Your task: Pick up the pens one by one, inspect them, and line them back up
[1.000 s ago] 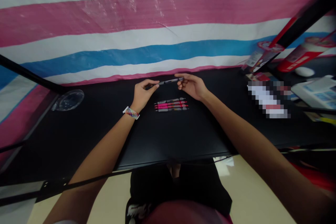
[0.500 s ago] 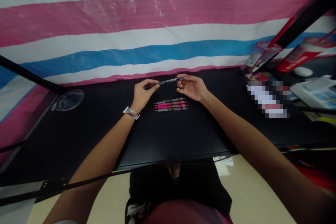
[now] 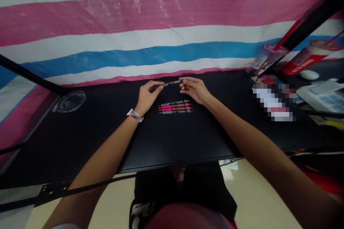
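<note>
A dark pen (image 3: 171,83) is held level above the far part of the black table (image 3: 172,139), one end in each hand. My left hand (image 3: 148,94) is closed on its left end between thumb and fingers. Thumb and forefinger of my right hand (image 3: 195,89) pinch the right end, the other fingers loosely curled. Just below the held pen, several pens lie side by side on the table: a grey-black pen (image 3: 174,103) at the back, pink-red pens (image 3: 174,107) in the middle, and another grey pen (image 3: 176,112) in front.
A clear plastic lid (image 3: 71,102) lies at the left. To the right stand a clear cup (image 3: 267,59) and a red cup (image 3: 309,57) with straws, near a white mouse (image 3: 309,74) and a white device (image 3: 324,94). A striped sheet (image 3: 161,50) hangs behind the table.
My right hand has shifted slightly left along the held pen. My left hand stays almost where it was, and the row of pens is unchanged.
</note>
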Demonstrator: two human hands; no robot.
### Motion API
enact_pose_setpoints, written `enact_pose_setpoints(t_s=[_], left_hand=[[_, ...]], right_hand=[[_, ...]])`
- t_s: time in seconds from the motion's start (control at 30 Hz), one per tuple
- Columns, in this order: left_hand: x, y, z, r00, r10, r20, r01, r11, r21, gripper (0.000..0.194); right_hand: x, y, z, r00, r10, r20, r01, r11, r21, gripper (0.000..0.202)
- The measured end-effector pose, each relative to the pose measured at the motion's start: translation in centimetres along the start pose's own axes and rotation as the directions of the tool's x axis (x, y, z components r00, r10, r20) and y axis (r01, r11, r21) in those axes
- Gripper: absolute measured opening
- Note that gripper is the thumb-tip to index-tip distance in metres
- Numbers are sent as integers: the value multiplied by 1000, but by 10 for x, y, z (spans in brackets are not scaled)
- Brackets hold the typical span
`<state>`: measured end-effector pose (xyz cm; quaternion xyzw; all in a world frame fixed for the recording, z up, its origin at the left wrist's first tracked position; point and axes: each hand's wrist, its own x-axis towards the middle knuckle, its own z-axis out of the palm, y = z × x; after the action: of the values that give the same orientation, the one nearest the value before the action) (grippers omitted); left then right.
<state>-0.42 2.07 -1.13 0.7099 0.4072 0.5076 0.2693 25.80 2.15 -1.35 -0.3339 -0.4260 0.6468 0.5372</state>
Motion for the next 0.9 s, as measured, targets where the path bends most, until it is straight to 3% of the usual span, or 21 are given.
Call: enact_pose_setpoints(t_s=[0.1,0.3,0.53,0.67,0.9], left_hand=[[0,0,0,1000,-26,1,26,1000,11,14],[2,3,0,993,-114,15,113,993,40,39],[2,0,1,996,-90,9,90,996,-13,13],[2,-2,2,996,-92,-19,91,994,-59,16],[2,-4,2,994,-104,-24,103,993,-54,14]], right_hand=[[0,2,0,998,-55,5,56,998,-34,30],[-1,0,-1,996,-82,36,84,995,-50,34],[-3,-4,-1,999,-5,54,2,999,50,28],[-3,-7,-4,990,77,115,-94,984,148,34],[-2,-6,-3,996,67,63,-75,989,131,19]])
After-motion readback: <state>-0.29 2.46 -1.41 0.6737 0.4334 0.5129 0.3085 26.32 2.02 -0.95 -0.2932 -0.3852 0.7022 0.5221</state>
